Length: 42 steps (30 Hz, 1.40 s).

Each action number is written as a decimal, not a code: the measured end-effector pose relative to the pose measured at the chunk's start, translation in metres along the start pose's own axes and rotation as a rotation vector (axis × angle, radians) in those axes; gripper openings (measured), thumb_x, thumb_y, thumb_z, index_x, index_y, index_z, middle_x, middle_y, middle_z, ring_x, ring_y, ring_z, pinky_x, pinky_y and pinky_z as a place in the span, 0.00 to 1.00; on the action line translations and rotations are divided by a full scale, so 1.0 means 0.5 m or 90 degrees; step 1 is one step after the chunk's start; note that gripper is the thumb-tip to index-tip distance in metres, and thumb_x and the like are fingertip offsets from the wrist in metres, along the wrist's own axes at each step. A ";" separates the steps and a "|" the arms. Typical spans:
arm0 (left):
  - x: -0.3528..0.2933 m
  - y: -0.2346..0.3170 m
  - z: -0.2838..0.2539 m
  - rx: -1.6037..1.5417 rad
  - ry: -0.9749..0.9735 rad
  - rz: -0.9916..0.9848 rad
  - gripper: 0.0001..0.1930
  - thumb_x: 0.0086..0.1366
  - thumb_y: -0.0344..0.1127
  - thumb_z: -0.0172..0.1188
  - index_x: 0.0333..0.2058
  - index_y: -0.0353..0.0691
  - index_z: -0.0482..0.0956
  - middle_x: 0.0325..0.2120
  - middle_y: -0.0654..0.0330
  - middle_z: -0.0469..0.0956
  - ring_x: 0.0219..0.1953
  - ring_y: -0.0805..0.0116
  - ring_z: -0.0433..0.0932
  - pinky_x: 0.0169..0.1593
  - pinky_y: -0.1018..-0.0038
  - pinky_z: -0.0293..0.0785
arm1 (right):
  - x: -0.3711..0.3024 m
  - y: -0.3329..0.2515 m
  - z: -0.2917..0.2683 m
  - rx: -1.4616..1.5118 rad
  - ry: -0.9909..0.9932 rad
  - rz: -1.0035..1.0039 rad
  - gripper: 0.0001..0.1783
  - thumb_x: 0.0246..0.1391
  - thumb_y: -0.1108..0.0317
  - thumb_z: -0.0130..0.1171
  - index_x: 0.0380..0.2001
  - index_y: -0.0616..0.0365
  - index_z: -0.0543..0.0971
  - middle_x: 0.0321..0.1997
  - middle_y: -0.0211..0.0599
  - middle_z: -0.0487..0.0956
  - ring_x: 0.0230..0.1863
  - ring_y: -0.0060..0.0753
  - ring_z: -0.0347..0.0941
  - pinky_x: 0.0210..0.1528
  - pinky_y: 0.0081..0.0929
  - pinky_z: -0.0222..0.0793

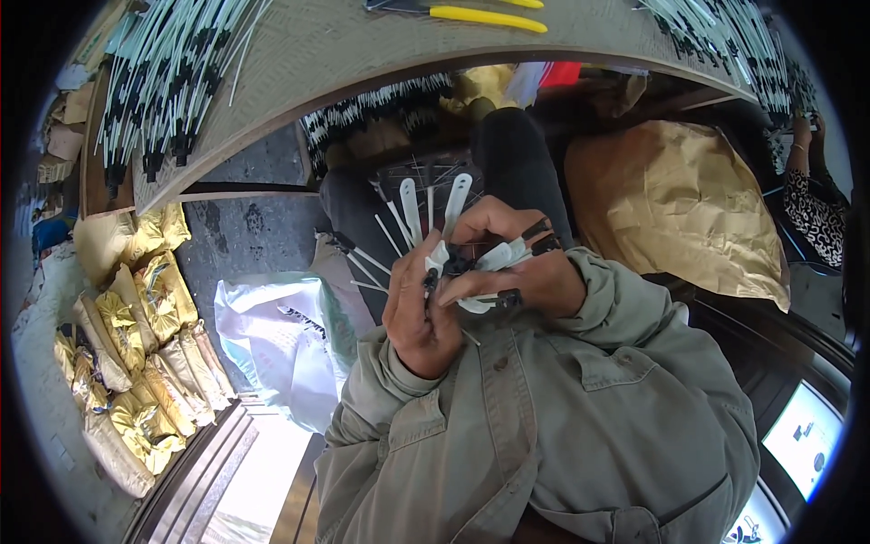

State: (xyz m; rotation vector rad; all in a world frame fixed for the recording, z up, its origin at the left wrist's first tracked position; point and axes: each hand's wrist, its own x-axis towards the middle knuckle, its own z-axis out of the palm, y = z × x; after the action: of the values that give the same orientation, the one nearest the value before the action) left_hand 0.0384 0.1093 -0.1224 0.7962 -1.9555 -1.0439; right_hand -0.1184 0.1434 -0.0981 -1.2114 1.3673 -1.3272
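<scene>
Both hands are drawn together in front of my chest. My left hand [412, 317] is closed round a loose bunch of thin white rods with black ends [364, 265], which fan out to the left and away from me. Two wider white strips, each with a small hole near its rounded tip [459, 201], stick up between the hands. My right hand [553, 279] is closed on several short white pieces with black ends [504, 257]. The fingers of both hands meet at a small dark part, mostly hidden. What kind of item these are, I cannot make out.
A table [317, 54] curves across the far side, bearing bundles of white rods with black ends [172, 72] and yellow-handled pliers [489, 16]. A white plastic bag [272, 340] and yellow-brown packets [149, 354] lie left. At right stand a large brown paper sack [675, 208] and another person's arm [807, 195].
</scene>
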 end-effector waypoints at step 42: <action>-0.021 0.007 -0.061 -0.230 -0.129 -0.046 0.19 0.44 0.26 0.68 0.38 0.36 0.75 0.35 0.54 0.77 0.38 0.61 0.76 0.42 0.71 0.71 | -0.048 0.082 0.031 0.077 -0.174 -0.061 0.14 0.44 0.66 0.66 0.20 0.63 0.72 0.22 0.33 0.72 0.23 0.25 0.67 0.25 0.23 0.60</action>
State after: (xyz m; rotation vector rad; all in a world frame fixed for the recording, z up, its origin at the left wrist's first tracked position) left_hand 0.0688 0.1073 -0.1113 0.5819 -1.8339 -1.5185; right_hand -0.1025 0.1629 -0.1411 -1.3335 1.0328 -1.2393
